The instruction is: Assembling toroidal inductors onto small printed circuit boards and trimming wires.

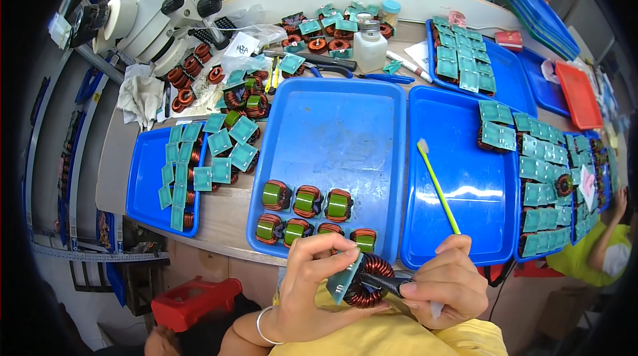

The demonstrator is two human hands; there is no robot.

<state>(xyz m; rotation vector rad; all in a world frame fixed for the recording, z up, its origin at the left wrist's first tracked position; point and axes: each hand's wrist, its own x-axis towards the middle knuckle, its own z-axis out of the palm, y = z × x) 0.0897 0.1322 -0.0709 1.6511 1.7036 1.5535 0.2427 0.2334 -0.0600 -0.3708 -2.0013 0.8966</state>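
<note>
Close to my body, my left hand (316,283) is closed on a copper-wound toroidal coil (373,289). A small teal circuit board (344,281) is attached to the coil's left side, between my thumb and fingers. My right hand (446,284) pinches a black pointed tool (389,283), which looks like tweezers; its tip reaches into the coil's centre. A thin green stick with a pale brush tip (438,186) runs up from behind my right fingers over the blue tray; whether my hand grips it, I cannot tell.
Several coils with green bands (308,201) stand in the light blue tray (332,123) ahead. Board-topped coils fill parts of the left tray (136,186) and right trays (458,107). Behind are a dispenser bottle (369,47), pliers (332,67) and a microscope (143,23). A person's arm (615,213) shows at far right.
</note>
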